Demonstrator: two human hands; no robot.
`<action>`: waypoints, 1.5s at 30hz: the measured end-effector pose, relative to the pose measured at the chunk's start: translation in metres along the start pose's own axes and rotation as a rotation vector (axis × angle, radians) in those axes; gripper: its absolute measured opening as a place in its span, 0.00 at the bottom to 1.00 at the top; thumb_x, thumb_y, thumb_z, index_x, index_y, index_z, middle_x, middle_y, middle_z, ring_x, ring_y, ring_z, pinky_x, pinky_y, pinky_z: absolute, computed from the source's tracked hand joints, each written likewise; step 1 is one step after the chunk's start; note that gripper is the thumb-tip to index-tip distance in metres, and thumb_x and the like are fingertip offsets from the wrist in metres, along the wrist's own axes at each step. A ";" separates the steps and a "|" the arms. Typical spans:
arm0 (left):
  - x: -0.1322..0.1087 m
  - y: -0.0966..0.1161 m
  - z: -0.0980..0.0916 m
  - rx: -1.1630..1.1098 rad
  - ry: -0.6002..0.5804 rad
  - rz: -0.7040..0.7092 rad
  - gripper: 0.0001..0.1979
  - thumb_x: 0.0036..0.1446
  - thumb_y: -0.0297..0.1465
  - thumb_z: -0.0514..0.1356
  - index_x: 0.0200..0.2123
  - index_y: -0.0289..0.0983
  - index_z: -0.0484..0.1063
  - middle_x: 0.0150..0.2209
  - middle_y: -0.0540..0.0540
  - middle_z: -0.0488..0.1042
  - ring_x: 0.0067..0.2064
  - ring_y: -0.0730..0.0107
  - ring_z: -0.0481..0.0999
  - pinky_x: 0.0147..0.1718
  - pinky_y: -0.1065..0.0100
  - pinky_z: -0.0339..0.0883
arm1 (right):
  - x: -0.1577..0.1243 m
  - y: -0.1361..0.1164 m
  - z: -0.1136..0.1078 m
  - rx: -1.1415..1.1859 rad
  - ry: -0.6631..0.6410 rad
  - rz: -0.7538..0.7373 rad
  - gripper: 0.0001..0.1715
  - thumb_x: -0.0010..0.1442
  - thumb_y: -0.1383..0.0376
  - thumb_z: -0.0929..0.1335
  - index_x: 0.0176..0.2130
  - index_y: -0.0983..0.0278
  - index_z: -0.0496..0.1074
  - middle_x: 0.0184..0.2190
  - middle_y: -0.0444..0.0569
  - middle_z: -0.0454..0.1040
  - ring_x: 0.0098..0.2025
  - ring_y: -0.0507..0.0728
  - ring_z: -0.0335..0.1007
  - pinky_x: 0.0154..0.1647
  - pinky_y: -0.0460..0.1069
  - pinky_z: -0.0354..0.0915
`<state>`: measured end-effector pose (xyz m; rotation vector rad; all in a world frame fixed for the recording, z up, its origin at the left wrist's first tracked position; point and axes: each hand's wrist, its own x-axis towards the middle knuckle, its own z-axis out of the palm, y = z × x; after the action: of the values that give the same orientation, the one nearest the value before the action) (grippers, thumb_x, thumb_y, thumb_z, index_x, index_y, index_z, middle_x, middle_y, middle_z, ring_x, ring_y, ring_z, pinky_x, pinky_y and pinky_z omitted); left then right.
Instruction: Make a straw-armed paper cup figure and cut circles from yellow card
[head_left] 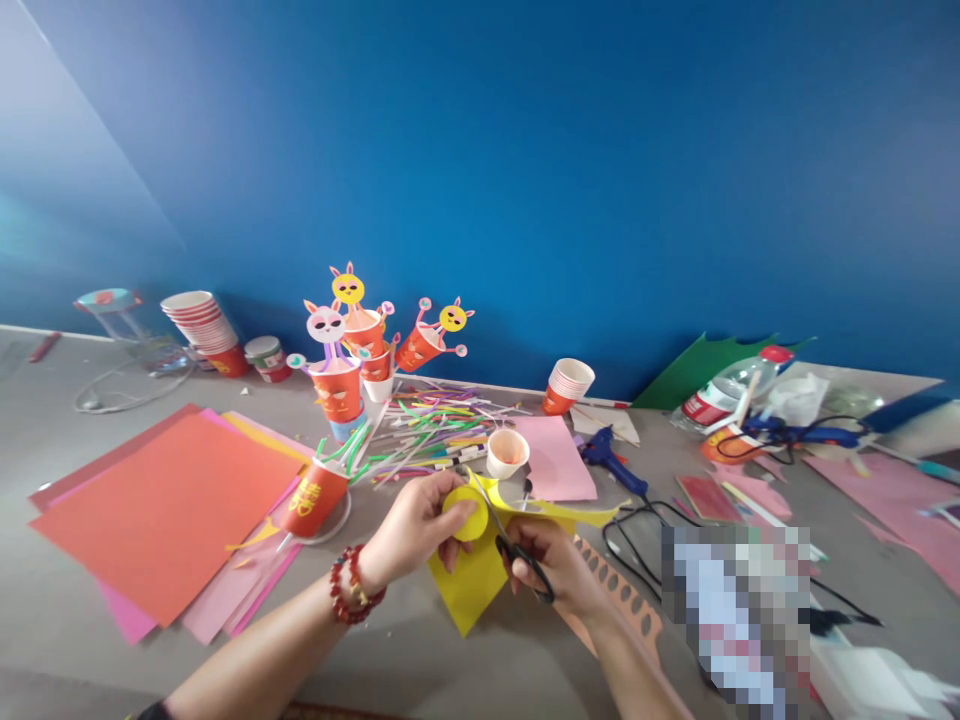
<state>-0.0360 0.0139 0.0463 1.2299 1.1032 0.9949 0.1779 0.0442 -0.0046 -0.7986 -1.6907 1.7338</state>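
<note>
Between the thumb and fingers of my left hand [431, 515] is a round piece of yellow paper [465, 514]. My right hand [551, 560] grips a pair of black-handled scissors [525, 568], whose blades lie along the circle's right edge. A yellow offcut strip [577, 512] trails to the right above my right hand. Beneath both hands lies a larger yellow sheet [469, 590] on the grey table. A white-lined paper cup [508, 454] stands just beyond the scissors.
Orange and pink sheets [180, 510] lie at left beside a tilted red cup [315, 500]. Paper-cup figures [336, 390] stand behind, near loose coloured sticks [435, 425]. To the right are a blue glue gun [611, 460], its cable, and a bottle [724, 395].
</note>
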 end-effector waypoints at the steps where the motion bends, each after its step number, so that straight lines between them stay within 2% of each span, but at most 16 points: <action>1: 0.000 0.000 0.000 0.004 -0.004 -0.001 0.16 0.60 0.44 0.59 0.35 0.36 0.66 0.21 0.50 0.76 0.15 0.75 0.71 0.12 0.78 0.61 | 0.000 0.000 -0.001 0.007 -0.008 -0.006 0.34 0.47 0.37 0.72 0.25 0.64 0.65 0.19 0.43 0.66 0.19 0.50 0.62 0.19 0.45 0.56; 6: 0.001 0.001 -0.002 0.012 -0.030 -0.007 0.15 0.61 0.43 0.59 0.34 0.36 0.66 0.22 0.49 0.76 0.14 0.76 0.71 0.12 0.78 0.61 | 0.001 -0.003 -0.003 0.021 -0.019 -0.001 0.34 0.46 0.38 0.73 0.25 0.64 0.65 0.19 0.43 0.66 0.19 0.50 0.62 0.19 0.45 0.56; 16: 0.000 0.002 -0.002 0.029 -0.025 -0.007 0.16 0.60 0.43 0.60 0.34 0.36 0.67 0.21 0.50 0.76 0.14 0.75 0.71 0.12 0.78 0.61 | -0.001 -0.002 -0.004 -0.105 -0.007 -0.036 0.36 0.49 0.34 0.69 0.23 0.63 0.63 0.17 0.43 0.67 0.18 0.50 0.61 0.19 0.44 0.52; 29: -0.001 0.008 -0.003 0.027 -0.042 -0.015 0.16 0.59 0.44 0.60 0.34 0.36 0.66 0.20 0.51 0.74 0.14 0.77 0.70 0.12 0.79 0.59 | -0.001 -0.011 -0.002 -0.095 -0.009 0.024 0.37 0.46 0.32 0.69 0.23 0.63 0.63 0.16 0.40 0.64 0.17 0.49 0.59 0.19 0.44 0.53; 45: -0.004 0.011 -0.004 0.005 -0.080 -0.026 0.17 0.59 0.44 0.60 0.37 0.34 0.69 0.20 0.50 0.75 0.13 0.78 0.69 0.11 0.79 0.58 | -0.004 -0.015 0.000 -0.071 0.005 0.012 0.35 0.47 0.35 0.70 0.22 0.62 0.60 0.16 0.39 0.61 0.18 0.48 0.56 0.18 0.44 0.54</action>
<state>-0.0410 0.0123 0.0572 1.2458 1.0570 0.9168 0.1804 0.0418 0.0103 -0.8466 -1.7561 1.6862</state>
